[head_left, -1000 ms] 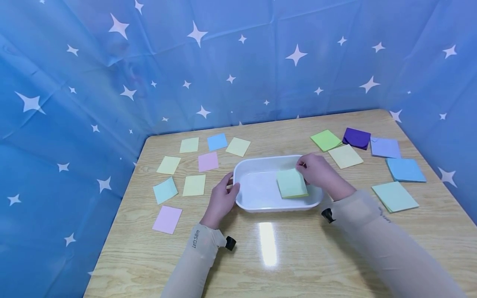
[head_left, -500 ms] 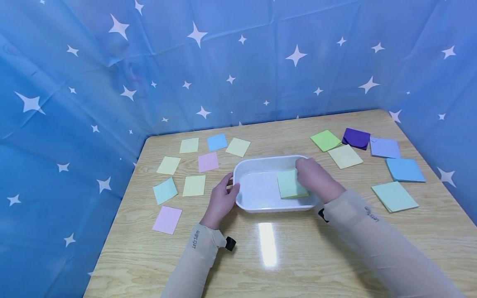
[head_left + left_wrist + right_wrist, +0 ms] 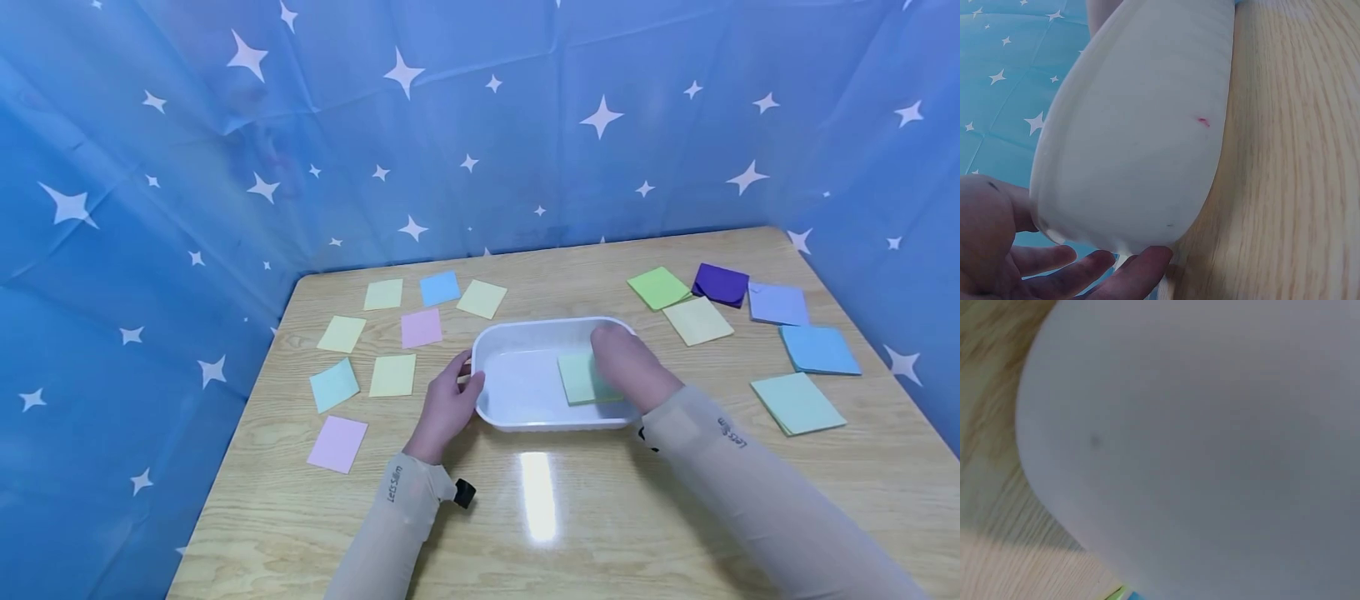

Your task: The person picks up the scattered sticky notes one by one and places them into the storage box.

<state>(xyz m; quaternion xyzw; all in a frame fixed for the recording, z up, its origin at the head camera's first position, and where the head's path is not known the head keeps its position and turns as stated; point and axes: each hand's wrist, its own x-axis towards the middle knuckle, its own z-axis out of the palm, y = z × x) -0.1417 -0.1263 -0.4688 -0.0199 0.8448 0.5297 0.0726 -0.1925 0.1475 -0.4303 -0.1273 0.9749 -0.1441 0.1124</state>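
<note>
In the head view, a white oblong plastic tub (image 3: 517,393) with rounded ends stands mid-table. My left hand (image 3: 444,408) grips its left end, thumb at the rim and fingers around the outside. The left wrist view shows those fingers (image 3: 1141,272) curled against the tub's end wall. Inside the tub, towards the right, lies a mint-green square of paper (image 3: 581,385) with a yellowish-green lower edge. My right hand (image 3: 628,362) reaches over the tub's right end and covers part of that paper. Its fingers are hidden, and the tub's outer wall (image 3: 1197,450) fills the right wrist view.
Left of the tub, several single paper squares lie spread out, among them a lilac one (image 3: 337,444) and a pink one (image 3: 422,328). To the right lie thicker pieces, including a lime one (image 3: 658,288), a dark purple one (image 3: 721,284) and a blue one (image 3: 820,349).
My right hand has turned and moved lower into the tub, covering more of the mint-green paper and hiding its fingertips. My left hand keeps its hold on the tub.
</note>
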